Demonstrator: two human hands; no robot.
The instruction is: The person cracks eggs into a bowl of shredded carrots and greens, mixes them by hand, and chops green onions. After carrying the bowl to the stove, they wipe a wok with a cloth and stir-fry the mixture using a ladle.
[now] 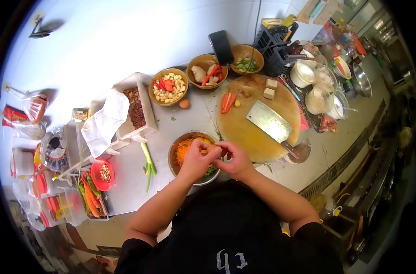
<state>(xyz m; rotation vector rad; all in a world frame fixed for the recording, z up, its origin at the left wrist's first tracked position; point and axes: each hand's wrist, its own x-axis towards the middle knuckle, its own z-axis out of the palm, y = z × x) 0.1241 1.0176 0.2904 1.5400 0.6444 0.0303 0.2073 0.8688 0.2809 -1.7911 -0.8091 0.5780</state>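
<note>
Over a metal bowl (172, 160), my left hand (196, 157) and my right hand (236, 160) meet, fingers pinched together around a brown egg (211, 148). Shredded carrot (184, 150) and some green shreds (211, 170) lie in the bowl, partly hidden by my hands. Another egg (184, 103) rests on the counter behind it. Just right of my hands is a round wooden chopping board (242, 132), with a cleaver (269, 121), a cut red pepper (228, 102) and two pale cubes (269, 93) on it.
Bowls with peeled garlic (169, 95), ginger (199, 74) and chopped greens (246, 64) line the wall, beside a phone (221, 47) and a knife rack (270, 48). Spring onion (148, 164), a red bowl (97, 176) and a white bin (146, 123) stand left. Seasoning tubs (304, 74) crowd the right.
</note>
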